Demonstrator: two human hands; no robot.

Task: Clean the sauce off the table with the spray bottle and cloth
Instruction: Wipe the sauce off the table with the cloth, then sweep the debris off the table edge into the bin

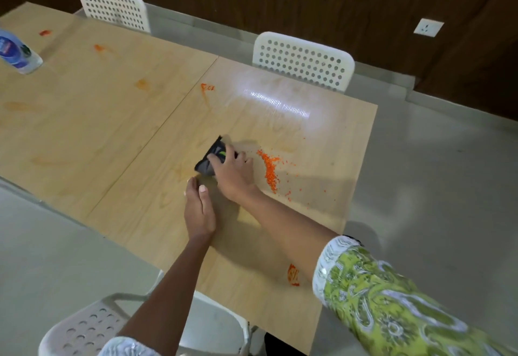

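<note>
Under right hand: cloth, gripped; left hand beside, flat

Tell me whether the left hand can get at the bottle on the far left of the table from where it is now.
Probably not without moving. The left hand rests flat by the cloth, and the bottle stands far across the table. Nothing blocks the way, but the stretch looks too long.
</note>
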